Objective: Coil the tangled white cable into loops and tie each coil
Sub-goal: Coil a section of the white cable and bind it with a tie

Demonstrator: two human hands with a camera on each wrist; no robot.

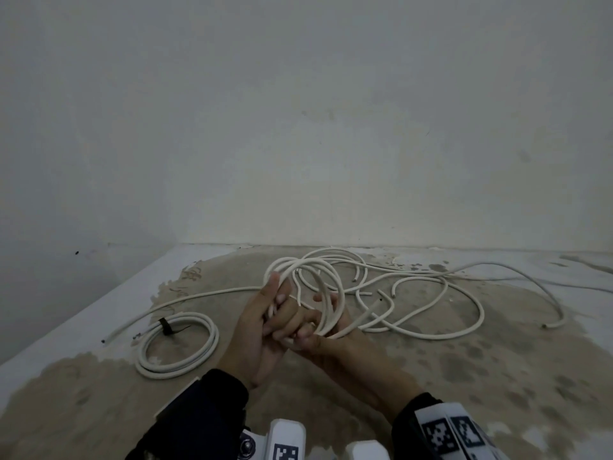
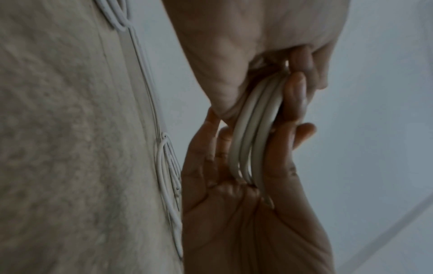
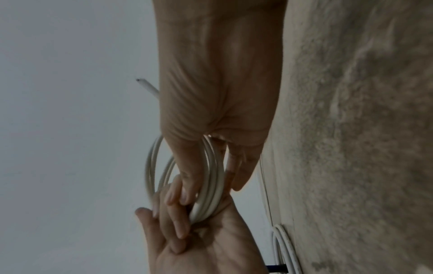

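Now both hands, the left hand and right hand, clasp the upright coil; loose cable trails toward the floor's right edge.

Interlocked fingers hide where the held coil is pinched.

No readable text, numbers or brands anywhere. Only black-and-white square code markers on wrist mounts, not decipherable.
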